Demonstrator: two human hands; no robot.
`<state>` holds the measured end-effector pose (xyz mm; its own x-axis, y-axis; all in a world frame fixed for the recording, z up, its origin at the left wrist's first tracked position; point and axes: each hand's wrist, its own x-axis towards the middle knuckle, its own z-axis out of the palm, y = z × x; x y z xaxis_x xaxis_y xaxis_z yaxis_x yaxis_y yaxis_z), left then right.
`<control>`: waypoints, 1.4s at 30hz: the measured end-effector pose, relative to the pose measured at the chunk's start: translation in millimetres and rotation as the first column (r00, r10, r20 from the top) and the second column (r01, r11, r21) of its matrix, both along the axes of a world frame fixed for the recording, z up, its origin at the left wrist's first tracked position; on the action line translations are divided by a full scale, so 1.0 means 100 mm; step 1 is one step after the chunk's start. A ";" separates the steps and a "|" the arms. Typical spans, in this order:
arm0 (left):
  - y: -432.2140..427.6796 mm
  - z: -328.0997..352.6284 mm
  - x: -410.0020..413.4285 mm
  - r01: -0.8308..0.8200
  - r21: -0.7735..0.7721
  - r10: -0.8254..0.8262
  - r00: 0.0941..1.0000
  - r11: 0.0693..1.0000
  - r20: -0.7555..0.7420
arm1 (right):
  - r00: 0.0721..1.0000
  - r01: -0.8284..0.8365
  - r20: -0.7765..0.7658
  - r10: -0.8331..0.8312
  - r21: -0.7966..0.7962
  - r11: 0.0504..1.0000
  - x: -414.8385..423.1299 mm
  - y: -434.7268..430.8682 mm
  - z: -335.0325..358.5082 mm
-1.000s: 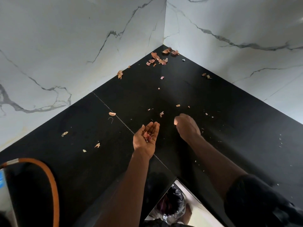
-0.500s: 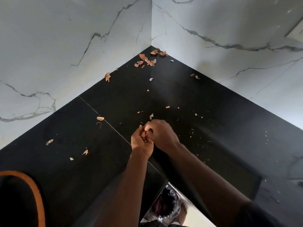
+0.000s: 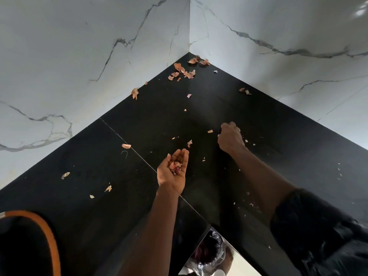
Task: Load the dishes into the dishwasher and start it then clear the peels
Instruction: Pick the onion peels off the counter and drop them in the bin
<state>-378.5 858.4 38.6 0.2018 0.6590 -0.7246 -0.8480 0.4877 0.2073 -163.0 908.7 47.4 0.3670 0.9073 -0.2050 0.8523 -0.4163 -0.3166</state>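
Clearing peels [image 3: 175, 166]: left hand [image 3: 172, 172] cups some, palm up, fingers relaxed. Just beyond it the right hand [image 3: 230, 137] curls on the counter [image 3: 99, 196]; pinching anything, I can't tell. Next likely needs reaching the heap [image 3: 183, 71] well beyond.

- Black surface [image 3: 278, 140] fills the frame's lower half, its corner at upper middle.
- Peels [image 3: 184, 71] cluster near that corner; smaller bits scatter at centre and left.

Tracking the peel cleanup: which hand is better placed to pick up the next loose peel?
Right. The right hand is fingers-down at the counter, beside a small peel, while the left hand lies palm up, cupped under gathered peels, so it likely serves best as holder.
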 end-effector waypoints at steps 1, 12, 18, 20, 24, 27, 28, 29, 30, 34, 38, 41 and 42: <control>0.01 -0.01 -0.02 -0.004 -0.002 0.004 1.000 1.000 -0.004 | 0.999 -0.032 0.006 0.032 -0.012 0.999 -0.04 0.04 -0.01; 0.14 0.02 -0.12 -0.065 -0.012 0.064 0.998 0.998 -0.020 | 0.942 -0.331 -0.038 0.334 0.081 0.940 -0.66 0.14 -0.06; 0.15 0.03 -0.15 -0.082 0.013 0.082 0.996 0.997 -0.031 | 0.901 -0.435 0.041 0.433 0.100 0.895 -0.90 0.03 -0.07; 0.14 0.02 -0.16 -0.083 0.016 0.084 0.996 0.996 -0.034 | 0.899 -0.439 0.046 0.436 0.080 0.895 -0.96 0.01 -0.05; 0.12 0.02 -0.20 -0.087 0.023 0.088 0.995 0.996 -0.041 | 0.897 -0.440 0.060 0.437 0.056 0.896 -1.03 -0.04 0.01; 0.10 0.01 -0.21 -0.083 0.025 0.084 0.996 0.996 -0.035 | 0.905 -0.425 0.034 0.424 0.056 0.903 -1.03 -0.13 0.01; 0.09 0.01 -0.22 -0.081 0.027 0.081 0.996 0.996 -0.031 | 0.910 -0.414 0.022 0.414 0.053 0.909 -1.02 -0.17 0.02; 0.08 0.01 -0.21 -0.078 0.029 0.079 0.997 0.997 -0.026 | 0.918 -0.396 -0.001 0.397 0.052 0.917 -1.00 -0.21 0.01; 0.07 0.00 -0.21 -0.076 0.030 0.077 0.997 0.997 -0.022 | 0.928 -0.368 -0.037 0.371 0.060 0.928 -0.98 -0.25 0.00; 0.01 0.00 -0.21 -0.070 0.032 0.070 0.997 0.997 -0.012 | 0.945 -0.237 -0.202 0.258 0.125 0.963 -0.90 -0.41 0.01; -0.08 -0.01 -0.21 -0.078 0.022 0.078 0.997 0.997 -0.004 | 0.912 -0.271 -0.220 0.347 0.314 0.910 -1.07 -0.62 0.20; -0.14 -0.04 -0.20 -0.062 -0.004 0.062 0.997 0.998 -0.056 | 0.877 -0.339 -0.207 0.434 0.374 0.863 -1.28 -0.76 0.28; -0.15 -0.05 -0.21 -0.055 -0.013 0.054 0.997 0.998 -0.063 | 0.864 -0.377 -0.190 0.466 0.368 0.850 -1.35 -0.79 0.28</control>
